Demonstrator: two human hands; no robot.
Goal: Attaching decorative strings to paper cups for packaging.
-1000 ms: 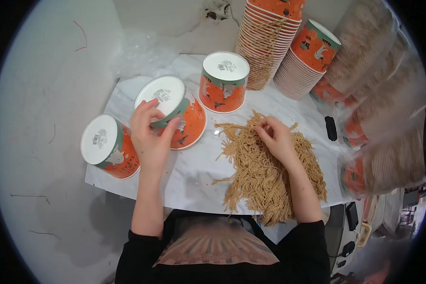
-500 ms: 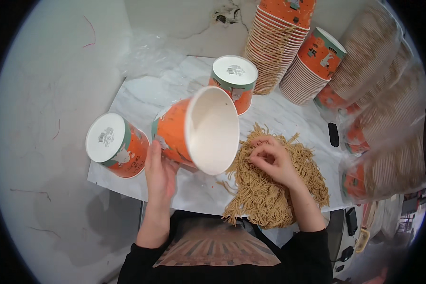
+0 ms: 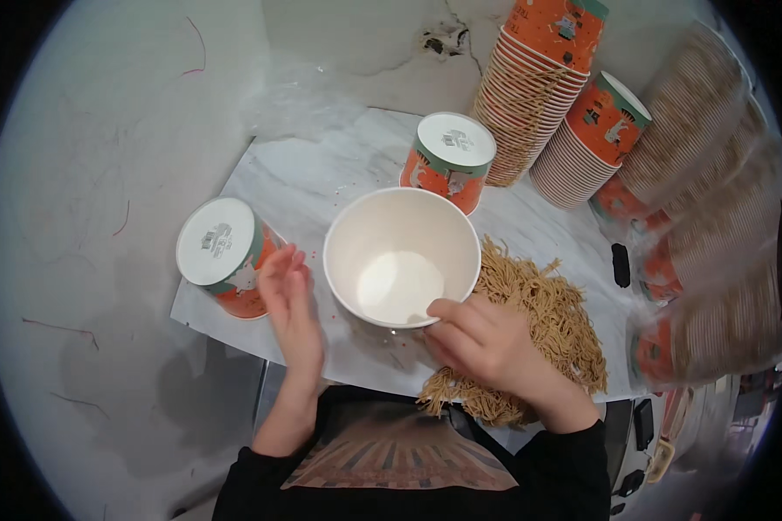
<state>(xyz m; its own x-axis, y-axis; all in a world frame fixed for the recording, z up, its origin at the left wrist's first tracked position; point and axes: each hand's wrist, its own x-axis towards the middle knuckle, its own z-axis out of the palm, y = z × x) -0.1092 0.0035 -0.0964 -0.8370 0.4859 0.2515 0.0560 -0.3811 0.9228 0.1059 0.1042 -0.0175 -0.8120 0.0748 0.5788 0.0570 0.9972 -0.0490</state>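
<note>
An open paper tub, white inside, was at the middle of the scene, its mouth turned up toward the camera. The right hand gripped it by the near right part of the rim, fingers narrowed to a pinch there; whether the base rested on the tabletop could not be told. The left hand was apart from the tub, to its left, with its fingers loosely parted and half curled — nothing showed between them. Its fingertips overlapped the edge of the left tub, which stood upside down in orange and green, white base up; contact between the two was unclear.

Just right of the open tub and partly behind the right hand and forearm lay a heap of tan cords, running toward the near edge. On the far side another overturned tub, the far tub, stood near a tall stack of nested tubs, with a short stack to the right of that. Along the right were bagged stacks in clear plastic — and a small black object lay just left of them.
</note>
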